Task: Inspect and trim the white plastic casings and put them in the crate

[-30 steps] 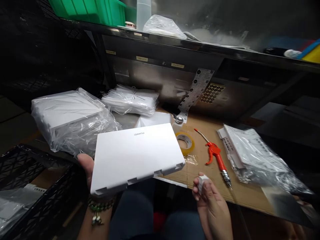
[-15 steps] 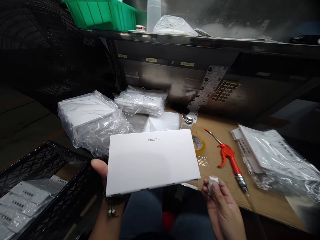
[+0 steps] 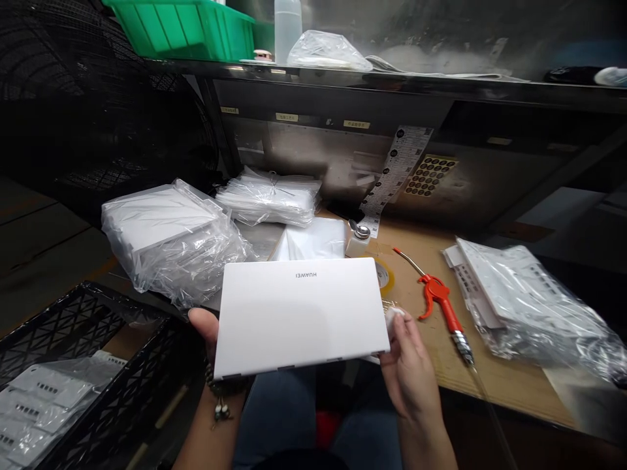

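A white panel marked HUAWEI (image 3: 301,320), its lettering upside down to me, is held up over my lap, tilted slightly. My left hand (image 3: 206,329) grips its left edge, thumb showing at the side and the other fingers hidden behind. At the panel's right edge is my right hand (image 3: 409,365), fingers pinched on a small white wad (image 3: 393,318), perhaps cloth or tissue. Whether that wad touches the panel's edge I cannot tell. Beyond the panel lie a roll of clear tape (image 3: 383,277) and a small white dispenser bottle with a metal top (image 3: 359,241).
A red air blow gun (image 3: 439,300) with a hose lies on the cardboard-covered bench (image 3: 509,385). Bagged white panels stand at left (image 3: 166,228) and right (image 3: 519,294). A black crate (image 3: 142,359) holds more bagged pieces. Above, a shelf (image 3: 343,73) carries a green bin (image 3: 186,29).
My right hand has moved left and up with the white wad, from apart to the panel's right edge. The panel has shifted slightly right in view, still in my left hand.
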The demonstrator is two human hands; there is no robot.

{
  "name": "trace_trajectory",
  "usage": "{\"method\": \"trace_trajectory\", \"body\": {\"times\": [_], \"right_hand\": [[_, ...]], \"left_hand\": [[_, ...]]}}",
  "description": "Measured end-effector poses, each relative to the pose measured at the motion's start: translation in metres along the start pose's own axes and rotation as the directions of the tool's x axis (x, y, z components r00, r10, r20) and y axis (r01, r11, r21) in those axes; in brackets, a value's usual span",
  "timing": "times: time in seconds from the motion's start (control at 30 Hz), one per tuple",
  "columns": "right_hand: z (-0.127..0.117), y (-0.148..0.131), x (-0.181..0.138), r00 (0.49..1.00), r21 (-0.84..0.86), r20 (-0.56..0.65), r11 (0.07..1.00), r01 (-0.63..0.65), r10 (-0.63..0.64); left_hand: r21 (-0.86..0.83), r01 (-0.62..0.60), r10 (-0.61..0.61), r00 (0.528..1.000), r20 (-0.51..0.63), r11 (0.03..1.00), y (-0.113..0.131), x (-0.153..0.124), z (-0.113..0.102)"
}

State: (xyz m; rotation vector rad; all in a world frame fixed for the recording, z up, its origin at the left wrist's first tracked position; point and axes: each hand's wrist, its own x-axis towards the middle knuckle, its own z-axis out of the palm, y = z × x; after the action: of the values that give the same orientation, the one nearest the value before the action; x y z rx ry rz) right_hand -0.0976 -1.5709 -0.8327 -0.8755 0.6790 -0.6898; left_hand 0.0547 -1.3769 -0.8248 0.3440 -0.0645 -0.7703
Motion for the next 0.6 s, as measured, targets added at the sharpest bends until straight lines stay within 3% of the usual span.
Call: {"method": "trace_trajectory", "body": {"times": [0.1,0.27,0.33,0.43,0.47,0.53,0.6], "right_hand": [[0.015,-0.002,0.004,0.999,-0.022,0.045,1.000,0.001,0.000],[0.021,0.001,0.008,0.987,-0.131,0.048,0.978,0.161,-0.156],[0.016,0.002,0.011,0.955,-0.218,0.050,0.930,0.298,-0.294],[0.004,-0.001,0.018,0.868,-0.341,0.101,0.802,0.490,-0.487],[0.000,-0.003,0.020,0.836,-0.376,0.108,0.756,0.536,-0.538],[-0.006,-0.011,0.022,0.796,-0.401,0.088,0.710,0.579,-0.599],[-0.008,-0.020,0.022,0.837,-0.312,0.074,0.785,0.536,-0.542]], "left_hand": [[0.106,-0.042,0.040,0.999,0.023,0.993,0.001,0.001,-0.011],[0.429,0.021,0.037,0.991,-0.126,0.903,0.027,0.003,-0.037],[0.547,0.072,0.034,0.983,-0.182,0.834,0.033,0.005,-0.033],[0.736,0.048,0.188,0.954,-0.235,0.675,0.032,0.002,-0.015],[0.802,-0.007,0.264,0.946,-0.189,0.597,0.030,0.000,-0.008],[0.904,-0.180,0.370,0.929,0.026,0.388,0.029,-0.005,0.003],[0.920,-0.358,0.322,0.900,0.295,0.157,0.032,-0.006,0.011]]}}
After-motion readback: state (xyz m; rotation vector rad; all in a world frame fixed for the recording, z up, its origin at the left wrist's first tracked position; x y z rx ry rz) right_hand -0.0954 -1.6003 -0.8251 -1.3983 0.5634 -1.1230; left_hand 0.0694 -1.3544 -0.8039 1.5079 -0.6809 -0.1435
